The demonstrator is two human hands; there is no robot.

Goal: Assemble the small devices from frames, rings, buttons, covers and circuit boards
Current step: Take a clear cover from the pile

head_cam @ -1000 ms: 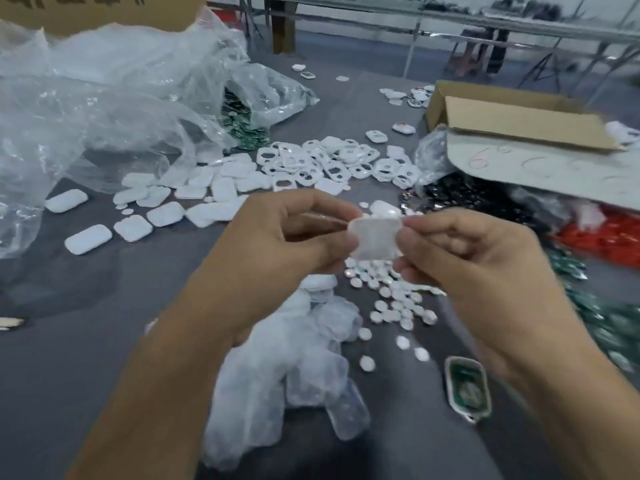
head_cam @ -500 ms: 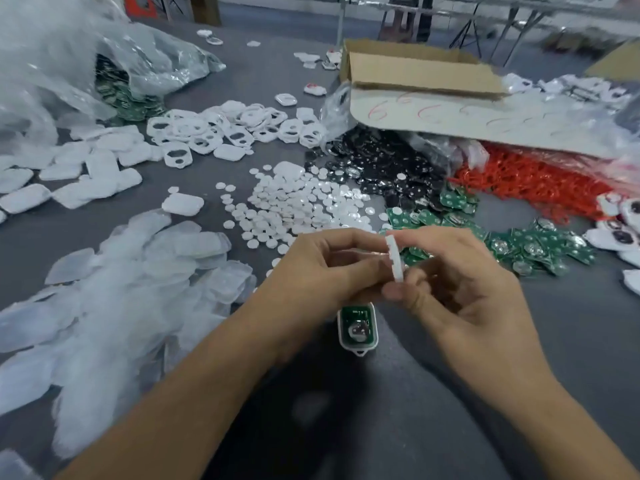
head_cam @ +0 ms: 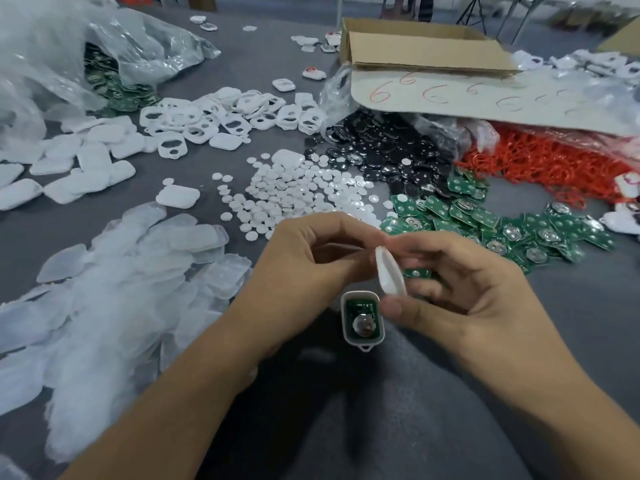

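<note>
Standing edgewise between hands [head_cam: 304, 268] [head_cam: 460, 289]; white cover [head_cam: 389, 271]

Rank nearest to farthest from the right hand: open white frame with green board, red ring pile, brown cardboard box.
1. White frame with green board, beside the right hand's thumb.
2. Red ring pile, upper right.
3. Brown cardboard box, far back.

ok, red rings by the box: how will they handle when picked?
The red rings look thin and lie tangled in a heap, so probably floppy, lifting in clumps. Likely very light; a push may drag neighbours.
</note>
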